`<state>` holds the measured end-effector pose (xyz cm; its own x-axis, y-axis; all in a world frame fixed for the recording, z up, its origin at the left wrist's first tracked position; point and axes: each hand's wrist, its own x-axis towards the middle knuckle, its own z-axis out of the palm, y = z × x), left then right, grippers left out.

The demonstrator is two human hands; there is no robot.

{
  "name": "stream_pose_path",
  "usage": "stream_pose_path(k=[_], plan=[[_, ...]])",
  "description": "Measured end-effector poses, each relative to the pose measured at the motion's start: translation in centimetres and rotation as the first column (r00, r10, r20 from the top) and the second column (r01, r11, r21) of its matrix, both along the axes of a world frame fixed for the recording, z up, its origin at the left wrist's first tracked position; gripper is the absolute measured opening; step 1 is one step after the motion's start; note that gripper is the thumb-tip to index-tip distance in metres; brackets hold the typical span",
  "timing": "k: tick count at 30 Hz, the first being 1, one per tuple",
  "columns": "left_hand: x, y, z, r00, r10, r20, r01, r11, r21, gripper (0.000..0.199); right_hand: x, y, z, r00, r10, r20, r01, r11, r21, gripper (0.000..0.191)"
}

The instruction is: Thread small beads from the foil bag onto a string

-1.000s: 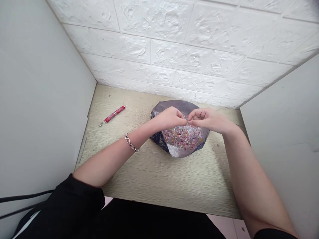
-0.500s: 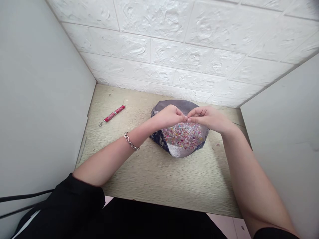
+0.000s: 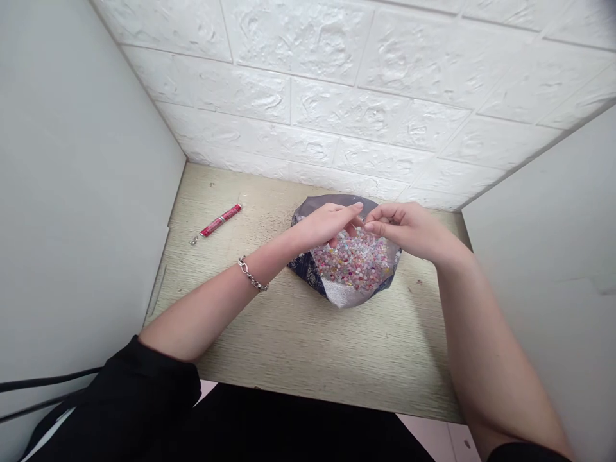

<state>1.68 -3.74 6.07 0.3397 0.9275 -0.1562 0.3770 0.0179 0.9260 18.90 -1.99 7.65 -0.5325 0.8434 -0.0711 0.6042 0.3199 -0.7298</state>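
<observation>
A heap of small multicoloured beads fills an open bag with a grey-silver lining and a dark blue patterned outside. Over its left part is my left hand, thumb raised and fingers apart, with nothing visible in its grasp. My right hand is above the right side of the beads. Its thumb and forefinger are pinched together, and whatever is between them is too small to make out. The fingertips of both hands are close to each other.
On the left of the wooden table lies a red tube-shaped item, with small silvery bits beside it. A white brick-pattern wall stands behind, and pale panels rise at both sides.
My left hand has let its pinch go, lifting its thumb and spreading its fingers. My right hand stays pinched and has shifted slightly right, away from the left fingertips.
</observation>
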Motion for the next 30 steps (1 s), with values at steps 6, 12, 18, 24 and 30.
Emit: stream_pose_path(k=[6,12,18,24,30], plan=[[-0.2,0.0,-0.3,0.999,-0.031,0.027,0.032,0.999,-0.039,0.066,0.1,-0.2,0.4,0.994,-0.025,-0.106,0.027,0.999,0.019,0.019],[-0.1,-0.1,-0.4,0.998,-0.060,0.020,0.061,0.995,-0.083,0.075,-0.1,-0.5,1.0,0.955,-0.070,-0.289,0.087,0.995,0.046,0.019],[-0.1,-0.3,-0.2,0.998,-0.068,0.017,0.070,0.992,-0.107,0.077,0.0,-1.0,1.4,0.815,-0.081,-0.574,0.157,0.984,0.083,0.017],[-0.2,-0.2,-0.4,0.994,-0.079,0.073,0.090,0.982,-0.166,0.073,-0.7,-2.9,3.0,0.707,-0.045,-0.706,0.212,0.965,0.152,0.010],[-0.2,-0.2,-0.4,0.992,-0.058,0.109,0.079,0.976,-0.204,0.074,-1.8,-4.2,3.8,0.638,-0.086,-0.765,0.427,0.866,0.259,0.013]])
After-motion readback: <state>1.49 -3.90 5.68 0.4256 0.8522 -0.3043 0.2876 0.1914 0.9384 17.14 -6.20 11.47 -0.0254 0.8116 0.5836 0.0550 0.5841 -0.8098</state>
